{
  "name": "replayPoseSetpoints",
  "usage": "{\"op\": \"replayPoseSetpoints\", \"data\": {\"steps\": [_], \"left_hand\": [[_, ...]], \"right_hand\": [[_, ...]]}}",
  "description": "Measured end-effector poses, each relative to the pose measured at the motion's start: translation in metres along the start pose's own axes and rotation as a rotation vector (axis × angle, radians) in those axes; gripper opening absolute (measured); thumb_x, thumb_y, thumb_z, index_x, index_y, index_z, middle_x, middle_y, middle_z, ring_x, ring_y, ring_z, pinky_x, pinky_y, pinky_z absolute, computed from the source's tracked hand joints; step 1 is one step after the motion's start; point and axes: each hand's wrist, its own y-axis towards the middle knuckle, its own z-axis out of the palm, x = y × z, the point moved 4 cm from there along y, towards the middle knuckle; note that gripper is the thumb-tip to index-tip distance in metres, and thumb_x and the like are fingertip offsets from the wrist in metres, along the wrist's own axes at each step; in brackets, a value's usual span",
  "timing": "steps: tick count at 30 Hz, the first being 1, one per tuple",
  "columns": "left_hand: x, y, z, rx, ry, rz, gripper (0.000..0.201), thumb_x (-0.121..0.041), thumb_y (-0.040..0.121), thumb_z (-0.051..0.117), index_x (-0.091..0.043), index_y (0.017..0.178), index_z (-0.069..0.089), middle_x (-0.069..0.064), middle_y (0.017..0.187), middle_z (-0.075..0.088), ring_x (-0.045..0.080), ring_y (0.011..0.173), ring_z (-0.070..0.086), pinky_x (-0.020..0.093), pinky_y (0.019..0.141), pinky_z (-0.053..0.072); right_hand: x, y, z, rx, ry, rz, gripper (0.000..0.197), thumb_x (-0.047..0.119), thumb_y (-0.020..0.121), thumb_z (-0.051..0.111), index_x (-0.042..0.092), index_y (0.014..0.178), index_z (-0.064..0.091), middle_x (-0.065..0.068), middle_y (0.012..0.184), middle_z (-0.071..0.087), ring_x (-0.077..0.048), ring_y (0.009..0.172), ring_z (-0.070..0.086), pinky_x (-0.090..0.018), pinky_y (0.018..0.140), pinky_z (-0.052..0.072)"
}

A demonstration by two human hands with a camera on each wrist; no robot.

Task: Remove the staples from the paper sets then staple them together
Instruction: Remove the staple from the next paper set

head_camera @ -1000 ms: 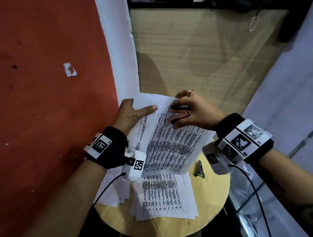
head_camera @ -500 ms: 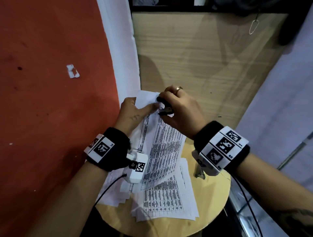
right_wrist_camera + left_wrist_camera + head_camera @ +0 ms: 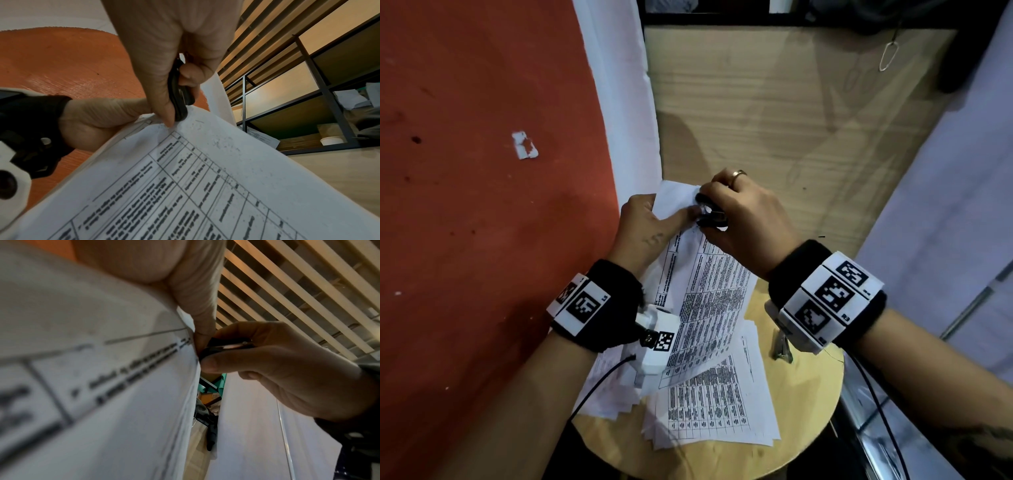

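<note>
The thin set of white printed table sheets point(image 3: 702, 291) is held up at the centre of the head view, its top corner pinched by the left hand point(image 3: 643, 233); light and floppy, it probably tears easily, so it is best gripped beside the staple. The right hand point(image 3: 746, 219) is curled round a small black staple remover point(image 3: 710, 216) pressed to that corner. More loose printed sheets point(image 3: 722, 414) and a dark metal stapler point(image 3: 781, 346) lie on the round wooden table point(image 3: 808, 411) below.
</note>
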Motion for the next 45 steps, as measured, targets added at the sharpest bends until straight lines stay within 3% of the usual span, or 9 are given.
{"op": "replayPoseSetpoints", "data": {"steps": [8,11,18,24,27,30,34,41,45], "left_hand": [[-0.003,0.000,-0.001,-0.061,0.061,0.023,0.051,-0.055,0.051,0.074,-0.007,0.068,0.067,0.009,0.066,0.065,0.013,0.063,0.053,0.040,0.058,0.048],[-0.001,0.001,-0.001,-0.058,0.054,0.013,0.057,-0.057,0.050,0.071,-0.005,0.072,0.069,0.011,0.070,0.067,0.015,0.066,0.055,0.047,0.065,0.053],[0.001,0.000,0.001,-0.015,0.046,0.058,0.024,-0.051,0.058,0.069,-0.030,0.069,0.069,0.002,0.074,0.072,0.014,0.073,0.064,0.043,0.074,0.056],[0.005,0.002,0.003,0.034,0.043,0.074,0.014,-0.038,0.066,0.073,-0.025,0.071,0.070,0.006,0.073,0.069,0.011,0.067,0.060,0.033,0.067,0.051],[0.012,0.006,0.003,0.072,-0.021,0.001,0.024,-0.043,0.061,0.073,-0.024,0.076,0.073,0.007,0.081,0.072,0.014,0.074,0.064,0.035,0.075,0.053],[0.016,0.007,0.006,0.142,-0.092,-0.076,0.014,-0.020,0.073,0.078,-0.021,0.085,0.071,-0.004,0.084,0.074,0.011,0.082,0.067,0.034,0.086,0.053],[0.014,0.004,0.009,0.164,-0.147,-0.112,0.011,-0.009,0.079,0.071,-0.018,0.087,0.069,-0.005,0.083,0.073,0.012,0.084,0.067,0.032,0.088,0.052],[0.013,0.003,0.009,0.178,-0.205,-0.152,0.046,-0.034,0.061,0.079,-0.007,0.097,0.069,0.011,0.095,0.071,0.019,0.088,0.066,0.038,0.092,0.049],[0.012,0.002,0.010,0.156,-0.200,-0.118,0.039,-0.039,0.061,0.077,-0.011,0.088,0.071,0.014,0.093,0.070,0.021,0.084,0.065,0.034,0.085,0.051]], "right_hand": [[0.000,0.001,0.000,0.005,-0.061,-0.020,0.022,0.005,0.061,0.068,0.000,0.082,0.065,-0.016,0.083,0.062,-0.032,0.062,0.061,-0.026,0.046,0.037],[0.001,0.001,0.001,0.007,-0.047,-0.027,0.021,0.002,0.060,0.068,-0.002,0.081,0.064,-0.018,0.083,0.061,-0.034,0.061,0.060,-0.026,0.046,0.040],[0.000,0.000,0.000,-0.016,-0.061,-0.061,0.020,0.004,0.059,0.071,-0.001,0.076,0.064,-0.018,0.077,0.062,-0.033,0.056,0.059,-0.025,0.044,0.040],[-0.005,0.001,0.005,-0.012,-0.092,-0.062,0.014,0.009,0.061,0.068,0.001,0.072,0.064,-0.014,0.072,0.062,-0.032,0.059,0.060,-0.026,0.045,0.042],[-0.010,-0.001,0.005,-0.022,-0.063,-0.055,0.013,0.015,0.067,0.062,0.003,0.073,0.065,-0.012,0.075,0.064,-0.031,0.062,0.061,-0.027,0.047,0.044],[-0.010,-0.004,0.005,-0.035,-0.051,-0.075,0.022,0.022,0.073,0.052,0.004,0.074,0.066,-0.009,0.076,0.065,-0.029,0.063,0.061,-0.025,0.049,0.044],[-0.015,-0.008,0.003,-0.066,0.016,-0.042,0.017,0.015,0.066,0.066,0.004,0.079,0.068,-0.011,0.079,0.065,-0.030,0.065,0.062,-0.029,0.055,0.042],[-0.022,-0.011,-0.002,-0.113,0.279,0.056,0.021,0.009,0.068,0.073,0.003,0.087,0.069,-0.011,0.085,0.065,-0.027,0.076,0.063,-0.034,0.067,0.047],[-0.024,-0.011,-0.002,-0.124,0.295,0.060,0.021,0.008,0.067,0.073,0.003,0.087,0.070,-0.011,0.084,0.066,-0.026,0.076,0.063,-0.033,0.069,0.046]]}}
